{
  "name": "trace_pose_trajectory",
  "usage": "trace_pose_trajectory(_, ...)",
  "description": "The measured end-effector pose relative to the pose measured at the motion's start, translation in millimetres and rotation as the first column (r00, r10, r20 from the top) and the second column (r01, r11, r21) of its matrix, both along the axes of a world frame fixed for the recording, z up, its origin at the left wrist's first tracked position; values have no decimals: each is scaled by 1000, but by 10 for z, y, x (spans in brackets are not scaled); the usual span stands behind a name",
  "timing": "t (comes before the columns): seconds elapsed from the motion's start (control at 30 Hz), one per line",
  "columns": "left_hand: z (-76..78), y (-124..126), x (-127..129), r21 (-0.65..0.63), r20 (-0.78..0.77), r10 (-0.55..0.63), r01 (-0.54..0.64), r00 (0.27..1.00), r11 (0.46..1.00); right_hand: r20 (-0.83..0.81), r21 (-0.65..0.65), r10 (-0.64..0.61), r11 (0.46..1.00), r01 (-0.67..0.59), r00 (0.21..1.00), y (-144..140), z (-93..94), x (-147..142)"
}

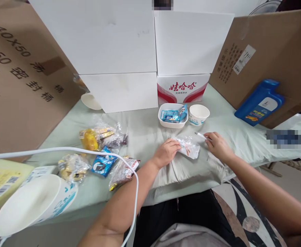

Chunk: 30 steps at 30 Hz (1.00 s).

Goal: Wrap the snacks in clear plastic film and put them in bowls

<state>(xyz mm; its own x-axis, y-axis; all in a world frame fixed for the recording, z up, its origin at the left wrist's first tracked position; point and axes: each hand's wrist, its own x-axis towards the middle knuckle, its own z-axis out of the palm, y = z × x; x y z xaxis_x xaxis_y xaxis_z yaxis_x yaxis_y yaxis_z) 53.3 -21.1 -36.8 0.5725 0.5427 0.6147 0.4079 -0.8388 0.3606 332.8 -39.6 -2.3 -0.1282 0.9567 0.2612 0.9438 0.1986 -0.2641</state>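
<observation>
Both hands sit low on the desk (145, 137): my left hand (166, 152) has its grip curled down over the near end of a clear plastic packet (189, 147), knuckles up, pinning it flat, while my right hand (218, 145) rests at the packet's 3 o'clock with its fingers loosely bent around a thin white stick (200, 135). I cannot tell whether that stick is pinched tight or only lies under the fingertips, as it is small and partly hidden. The packet lies at the middle of the cloth-covered desk, just this side of the two dishes, and I judge the left hand holds it down so it stays put while the right works at its end.

At 12 o'clock from the packet stands a white rectangular bowl (163, 121) holding a few blue snack packs (172, 115); touching or just beside it at its 3 o'clock is a white paper cup (199, 115), which looks empty inside. Off at 9 o'clock a loose heap of wrapped snacks (103, 151) is spread on the cloth. Near my left elbow, at 8 o'clock, a large paper bowl (29, 204) lies tipped on its side with nothing showing in it. A blue jug (260, 103) lies at 2 o'clock against a cardboard box (268, 51)
</observation>
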Motion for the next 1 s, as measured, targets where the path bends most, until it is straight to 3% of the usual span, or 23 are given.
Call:
trace_pose_trajectory(0.07, 17, -13, -21, -9, 11, 13, -12, 1000, 1000, -52, 18, 101, 995, -100, 994, -39, 91, -304)
trace_pose_trajectory(0.17, 48, -27, -69, -36, 63, 102, -100, 993, 994, 52, -78, 257, 965, -252, 965, -96, 195, -716)
trace_pose_trajectory(0.27, 66, -14, -117, -73, 85, 177, -171, 981, 983, 163, -134, 336, 939, -317, 928, -148, 218, -844)
trace_pose_trajectory(0.33, 67, 5, -135, -107, 26, 144, -140, 989, 984, 187, -125, 388, 921, -370, 902, -177, 197, -713)
trace_pose_trajectory(0.43, 70, 20, -134, -182, -79, 101, -114, 992, 977, 191, -106, 418, 908, -405, 888, -194, 129, -265)
trace_pose_trajectory(0.57, 103, 2, -109, -333, -112, 162, -190, 981, 924, 249, -39, 164, 986, -159, 955, -186, 28, 368)
trace_pose_trajectory(0.67, 122, -4, -95, -416, -48, 174, -178, 984, 892, 199, 112, 39, 992, -62, 979, -233, 31, 502)
trace_pose_trajectory(0.73, 113, 14, -93, -462, 39, 247, -201, 968, 864, 74, 222, 119, 966, -133, 990, -306, 92, 372)
trace_pose_trajectory(0.8, 87, 54, -106, -516, 113, 371, -265, 922, 815, -23, 282, 290, 920, -272, 957, -390, 175, 117)
trace_pose_trajectory(0.9, 34, 148, -167, -565, 157, 553, -385, 818, 730, -17, 230, 559, 809, -541, 829, -429, 254, -320)
trace_pose_trajectory(0.97, 13, 210, -228, -570, 173, 638, -452, 751, 686, 0, 165, 635, 762, -626, 773, -340, 246, -547)
trace_pose_trajectory(1.0, 12, 231, -259, -572, 183, 672, -478, 718, 667, 6, 129, 635, 766, -630, 773, -259, 229, -627)
